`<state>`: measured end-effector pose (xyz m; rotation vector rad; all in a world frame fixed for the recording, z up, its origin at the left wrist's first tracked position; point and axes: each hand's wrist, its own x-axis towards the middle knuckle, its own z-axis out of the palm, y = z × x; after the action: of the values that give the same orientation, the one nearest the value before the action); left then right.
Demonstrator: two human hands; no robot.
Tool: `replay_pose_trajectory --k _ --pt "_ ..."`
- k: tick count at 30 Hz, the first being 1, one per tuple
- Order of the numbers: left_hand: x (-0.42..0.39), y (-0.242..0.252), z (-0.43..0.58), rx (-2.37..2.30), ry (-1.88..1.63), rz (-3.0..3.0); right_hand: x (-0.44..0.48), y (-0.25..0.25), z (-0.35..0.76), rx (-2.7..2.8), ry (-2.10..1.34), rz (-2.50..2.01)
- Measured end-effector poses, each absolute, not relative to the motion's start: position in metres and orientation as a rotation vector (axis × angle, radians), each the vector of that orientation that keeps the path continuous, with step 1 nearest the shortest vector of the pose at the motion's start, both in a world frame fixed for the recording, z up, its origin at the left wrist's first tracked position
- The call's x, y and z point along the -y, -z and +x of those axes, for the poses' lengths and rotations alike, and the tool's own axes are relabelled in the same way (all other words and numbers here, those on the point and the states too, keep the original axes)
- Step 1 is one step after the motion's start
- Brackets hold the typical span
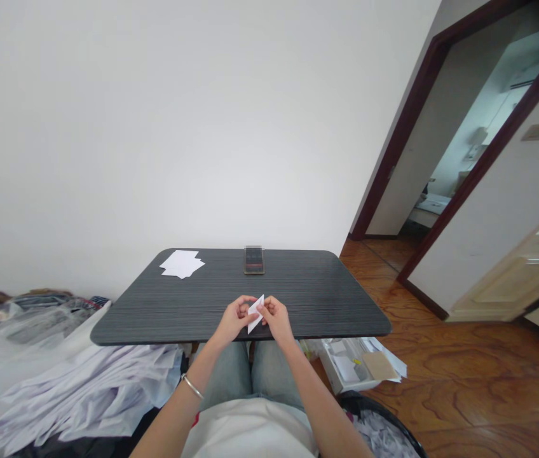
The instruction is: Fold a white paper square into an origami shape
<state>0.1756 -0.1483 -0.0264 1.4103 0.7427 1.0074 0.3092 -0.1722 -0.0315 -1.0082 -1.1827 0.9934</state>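
A small folded piece of white paper (255,313) is held up between both hands above the front edge of the dark table (193,299). My left hand (237,316) pinches its left side, thumb lying on the paper's face. On the other side, my right hand (275,315) grips the paper with thumb and fingers. Parts of the fingers behind the paper are hidden. At the table's back left lies a loose stack of white paper sheets (182,263).
A phone (253,261) stands at the table's back edge by the wall. Below right are a box of papers (346,366) and a black bin (384,432) holding paper scraps. White cloth-like items (93,388) and plastic bags (35,321) are heaped at left. A doorway opens at right.
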Motion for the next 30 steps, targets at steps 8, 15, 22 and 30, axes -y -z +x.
replay_pose_trajectory --k 8,15,22,30 --pt "0.1515 0.0239 0.1755 -0.701 -0.942 1.467 0.1677 0.0346 0.3107 1.092 -1.04 -0.955" --pt "0.1525 0.0221 0.1762 -0.742 -0.935 1.515 0.17 0.0328 0.3116 1.114 -1.022 -0.983" --pt "0.1519 0.023 0.1777 -0.794 -0.909 1.526 0.1699 0.0353 0.3114 1.12 -0.973 -0.981" --pt "0.1518 0.0234 0.1785 -0.8 -0.891 1.551 0.172 0.0355 0.312 1.118 -0.869 -1.016"
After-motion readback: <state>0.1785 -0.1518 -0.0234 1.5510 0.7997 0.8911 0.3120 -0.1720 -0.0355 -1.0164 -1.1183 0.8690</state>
